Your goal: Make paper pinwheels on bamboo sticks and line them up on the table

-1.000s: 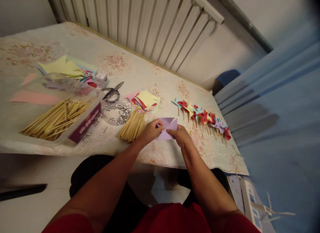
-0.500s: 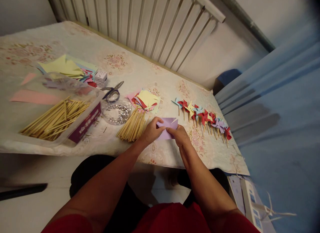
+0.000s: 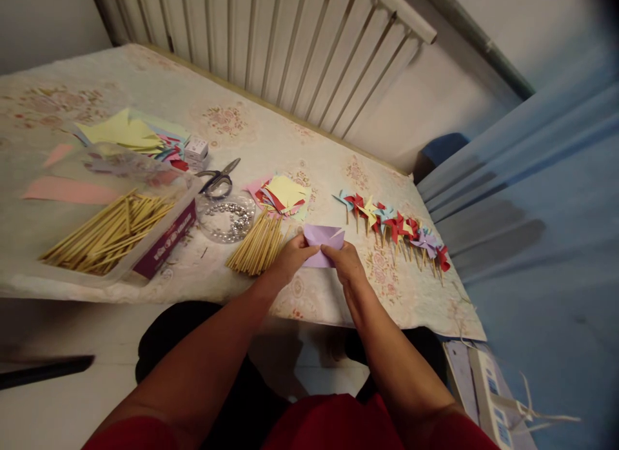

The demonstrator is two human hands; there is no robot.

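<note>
Between both hands is a square of purple paper (image 3: 323, 237) with slits cut in from its corners. My left hand (image 3: 293, 255) pinches its left side, the thumb pressed near the middle. From the other side my right hand (image 3: 346, 258) grips the sheet, thumb and fingers closed on it close to the left thumb. A bundle of thin wooden sticks (image 3: 256, 244) lies just left of my left hand. Beyond it sits a stack of cut coloured paper (image 3: 285, 195). Finished paper pinwheels (image 3: 396, 225) on sticks lie in a row right of my hands.
On the left stands a clear plastic box (image 3: 167, 237) of wooden sticks. Beside it are a round dish of silvery beads (image 3: 227, 219), scissors (image 3: 217, 179), a small white box (image 3: 196, 150) and yellow paper sheets (image 3: 120, 133). A power strip (image 3: 491, 392) is at lower right.
My left fingers have slid down from the paper's upper left corner, baring that corner. Both thumbs stay near the middle of the sheet.
</note>
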